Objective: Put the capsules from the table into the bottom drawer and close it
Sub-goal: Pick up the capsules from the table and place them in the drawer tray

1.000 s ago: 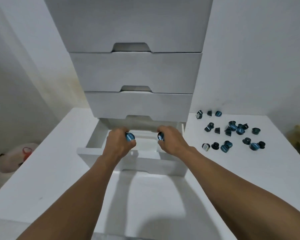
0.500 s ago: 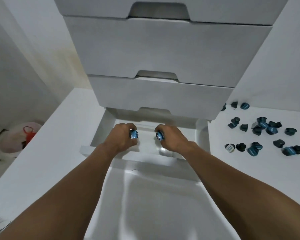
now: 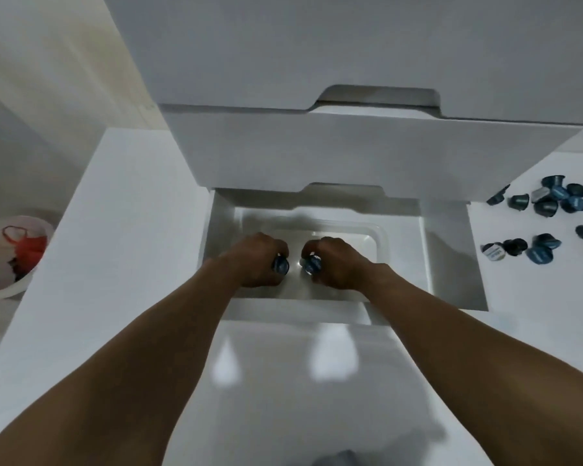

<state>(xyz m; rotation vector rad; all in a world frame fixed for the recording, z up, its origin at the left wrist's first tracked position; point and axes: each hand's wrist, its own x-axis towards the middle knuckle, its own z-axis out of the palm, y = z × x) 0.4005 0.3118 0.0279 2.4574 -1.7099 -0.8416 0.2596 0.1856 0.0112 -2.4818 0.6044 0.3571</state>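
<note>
left hand [image 3: 256,260] gripping capsule [image 3: 280,265], end seemingly facing camera

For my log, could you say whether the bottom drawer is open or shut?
Open: the bottom drawer is pulled out, left hand and right hand inside.

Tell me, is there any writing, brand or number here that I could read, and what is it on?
No text here can be read.
Pale-lidded capsule on the table: dark print on the lid, too blurred to read.
Drawer fronts: plain white, no writing shows.
</note>
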